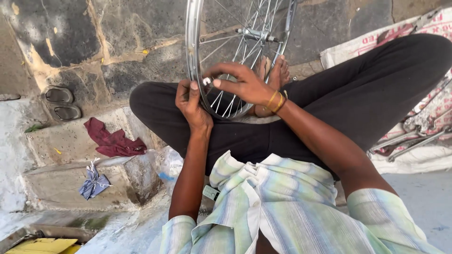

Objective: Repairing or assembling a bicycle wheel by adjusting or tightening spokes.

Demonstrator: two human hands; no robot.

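Head view: left hand [190, 104] fingers clasp wheel rim [193, 51]; right hand [245, 84] fingers pinch rim near spokes [226, 101].

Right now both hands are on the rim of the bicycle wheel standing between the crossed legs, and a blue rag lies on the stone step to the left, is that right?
Not quite. In the head view the rag is dark red, not blue. Both the left hand and right hand are on the bicycle wheel rim.
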